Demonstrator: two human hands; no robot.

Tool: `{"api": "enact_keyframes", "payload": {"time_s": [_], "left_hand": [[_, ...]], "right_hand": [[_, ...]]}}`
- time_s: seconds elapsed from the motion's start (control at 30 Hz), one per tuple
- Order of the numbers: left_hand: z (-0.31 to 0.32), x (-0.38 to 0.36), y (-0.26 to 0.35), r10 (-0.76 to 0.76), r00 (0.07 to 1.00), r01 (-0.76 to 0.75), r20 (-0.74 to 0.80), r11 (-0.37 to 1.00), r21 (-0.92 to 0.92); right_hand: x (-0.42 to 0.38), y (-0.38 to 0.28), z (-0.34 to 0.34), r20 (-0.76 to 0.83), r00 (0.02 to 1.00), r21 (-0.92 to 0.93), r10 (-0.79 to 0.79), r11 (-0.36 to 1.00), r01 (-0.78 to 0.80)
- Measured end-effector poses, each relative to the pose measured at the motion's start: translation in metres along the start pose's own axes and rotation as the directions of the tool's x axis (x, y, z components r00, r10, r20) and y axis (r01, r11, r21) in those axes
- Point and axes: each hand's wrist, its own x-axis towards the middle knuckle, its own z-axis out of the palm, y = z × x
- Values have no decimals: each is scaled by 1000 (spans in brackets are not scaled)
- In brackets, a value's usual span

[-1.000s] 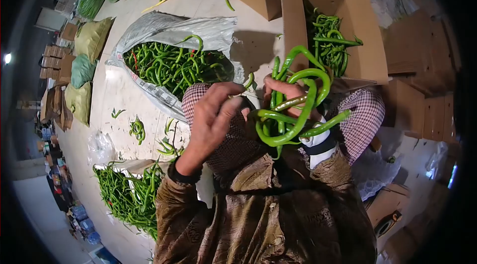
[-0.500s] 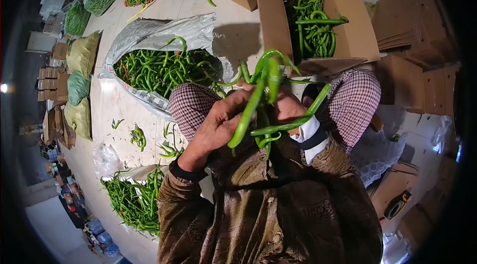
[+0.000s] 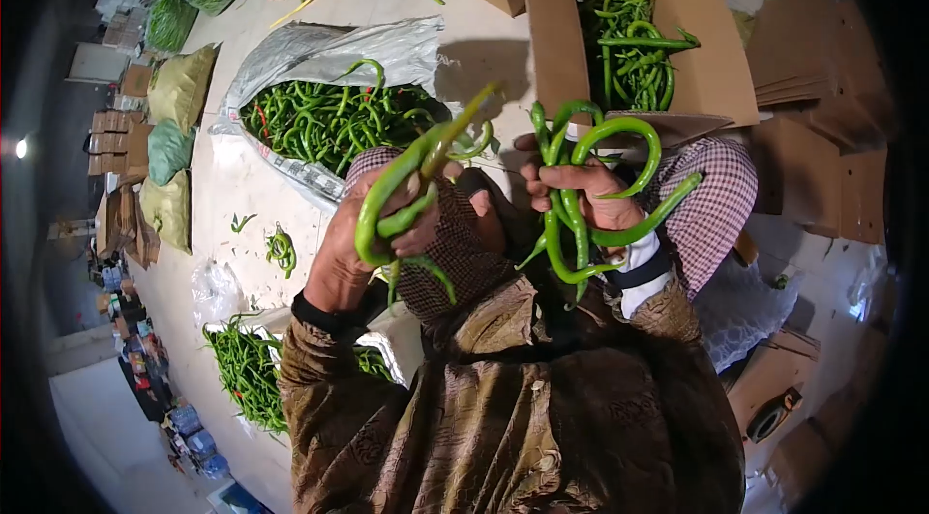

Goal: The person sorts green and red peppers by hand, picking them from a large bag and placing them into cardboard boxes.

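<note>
My left hand (image 3: 353,233) is closed around a few long green peppers (image 3: 373,209), one pointing up and right with a brownish, blurred end. Across a gap, my right hand (image 3: 595,190) grips a bunch of several curled green peppers (image 3: 644,151) that stick out on both sides of the fingers. Beyond my left hand lies an open whitish sack (image 3: 290,54) full of green peppers with a few red ones. An open cardboard box (image 3: 711,54) holding green peppers stands beyond my right hand.
Loose peppers (image 3: 281,251) lie on the tiled floor (image 3: 227,209) at the left. A second pile of thinner green peppers (image 3: 242,374) is at lower left. Filled sacks (image 3: 181,88) line the far left. Flattened cardboard (image 3: 789,40) and more boxes (image 3: 813,166) are at the right.
My hands have moved apart, left hand to the left and right hand slightly right and up. The peppers that were together between them are now split between both hands. The view has shifted slightly.
</note>
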Motion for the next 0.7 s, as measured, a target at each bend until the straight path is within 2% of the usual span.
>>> {"api": "enact_keyframes", "payload": {"time_s": [0.07, 0.1, 0.13, 0.2, 0.23, 0.27, 0.33, 0.37, 0.4, 0.47, 0.5, 0.53, 0.6, 0.63, 0.67, 0.7], "left_hand": [[-4, 1, -9, 20, 983, -25, -182, 999, -28], [3, 2, -12, 87, 945, 20, -314, 947, 321], [0, 11, -26, 311, 908, -21, -279, 700, 714], [26, 19, -32, 468, 866, -74, -175, 468, 881], [28, 26, -40, 552, 823, -138, -134, 424, 895], [29, 33, -46, 630, 771, -200, -87, 370, 907], [37, 40, -46, 710, 700, -239, -81, 340, 910], [35, 46, -47, 702, 695, -245, -156, 435, 867], [31, 52, -50, 686, 690, -251, -230, 525, 814], [32, 62, -57, 621, 706, -218, -342, 650, 728], [33, 71, -64, 728, 644, -244, -237, 488, 838], [33, 73, -69, 764, 634, -244, -122, 347, 906], [24, 80, -81, 745, 657, -272, -113, 375, 886], [26, 80, -76, 692, 701, -219, -171, 438, 872], [30, 78, -72, 696, 698, -222, -167, 432, 874], [34, 73, -68, 597, 775, -218, -208, 561, 799]], "right_hand": [[9, 7, -14, -92, 996, -52, 20, 998, -25], [10, 15, -17, -62, 998, -3, -32, 999, 32], [3, 16, 3, -90, 991, -45, -97, 995, 93], [3, 22, 15, -148, 976, -216, -160, 968, 125], [8, 32, 9, -83, 965, -244, -249, 944, 223], [10, 30, 11, -21, 973, -198, -228, 955, 220], [9, 26, 27, -76, 982, 24, -171, 985, 174], [4, 21, 38, 17, 970, 35, -242, 970, 241], [-11, 13, 53, -86, 992, 143, -89, 985, 101], [-13, 19, 38, -207, 976, -124, -62, 992, 36], [-12, 24, 36, -132, 982, -159, -133, 981, 112], [-6, 31, 43, -136, 958, -132, -251, 963, 234], [0, 27, 42, -132, 901, -402, -414, 853, 333], [1, 23, 42, -122, 903, -363, -413, 865, 347], [1, 19, 41, -114, 905, -324, -410, 876, 357], [5, 19, 36, -124, 898, -252, -422, 889, 382]]}}
